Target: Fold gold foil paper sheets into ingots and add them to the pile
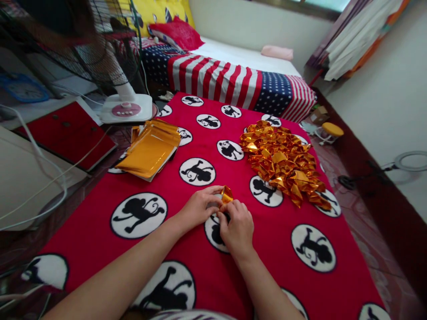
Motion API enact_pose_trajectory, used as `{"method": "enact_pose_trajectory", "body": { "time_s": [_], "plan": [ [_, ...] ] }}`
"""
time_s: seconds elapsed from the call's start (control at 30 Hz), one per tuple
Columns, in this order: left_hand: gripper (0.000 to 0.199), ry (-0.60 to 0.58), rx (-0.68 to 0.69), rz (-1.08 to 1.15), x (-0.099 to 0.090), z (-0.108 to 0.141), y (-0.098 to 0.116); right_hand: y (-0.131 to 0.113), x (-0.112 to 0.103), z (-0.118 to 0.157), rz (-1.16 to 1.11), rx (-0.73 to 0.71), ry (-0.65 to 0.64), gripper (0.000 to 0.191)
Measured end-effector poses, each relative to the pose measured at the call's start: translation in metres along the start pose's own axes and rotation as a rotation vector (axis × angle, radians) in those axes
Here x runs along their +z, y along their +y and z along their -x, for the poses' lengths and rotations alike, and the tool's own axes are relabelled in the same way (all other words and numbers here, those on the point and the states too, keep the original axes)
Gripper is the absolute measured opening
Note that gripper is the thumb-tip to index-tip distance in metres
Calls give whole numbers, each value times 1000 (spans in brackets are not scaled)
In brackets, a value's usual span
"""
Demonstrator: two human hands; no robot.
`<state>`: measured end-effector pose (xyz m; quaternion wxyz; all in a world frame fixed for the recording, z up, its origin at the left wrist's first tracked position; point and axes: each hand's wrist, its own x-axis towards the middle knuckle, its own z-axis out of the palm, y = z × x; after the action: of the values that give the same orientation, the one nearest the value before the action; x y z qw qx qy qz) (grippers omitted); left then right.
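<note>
Between my two hands is a small piece of shiny gold foil paper (227, 194), curled or folded, its pale underside partly showing. My left hand (202, 204) grips its left side between thumb and fingers. From the right, my right hand (236, 222) pinches the lower edge, and its fingers hide part of the paper. Up and to the left lies a stack of flat gold foil sheets (150, 149). To the right is a big heap of folded gold foil pieces (280, 155).
A red cloth with monkey prints (233, 280) covers the table. A fan (126, 106) stands at the left, near a red panel (66, 133) and loose white cables. Behind the table is a bed with a striped, starred cover (216, 80). A yellow-topped stool (332, 129) is at the right.
</note>
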<state>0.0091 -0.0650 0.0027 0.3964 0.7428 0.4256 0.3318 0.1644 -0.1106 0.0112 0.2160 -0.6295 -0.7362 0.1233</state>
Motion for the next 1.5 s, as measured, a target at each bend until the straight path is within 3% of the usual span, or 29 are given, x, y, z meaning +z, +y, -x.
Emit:
{"method": "enact_pose_trajectory", "body": {
  "time_s": [0.3,0.53,0.73,0.87,1.0,1.27,1.5],
  "plan": [
    [33,-26,44,-25,-2,1,0,-3,2,1,43,17,22,20],
    [50,-135,273,-122,-28,0,-10,1,-4,2,3,-68,9,22],
    [31,-58,368,-428,-44,-2,-13,10,-12,-2,-28,-154,-19,14],
    [18,-84,467,-637,-45,-1,-7,15,-16,-5,-37,-168,-26,14],
    [18,-120,543,-675,-40,-1,-1,19,-16,-6,-82,-154,-24,15],
    [17,-109,525,-551,-30,-1,-9,14,-6,-5,-136,-13,63,6],
    [15,-91,373,-338,-28,-2,-12,10,-1,-5,-118,28,85,4]
  ]
}}
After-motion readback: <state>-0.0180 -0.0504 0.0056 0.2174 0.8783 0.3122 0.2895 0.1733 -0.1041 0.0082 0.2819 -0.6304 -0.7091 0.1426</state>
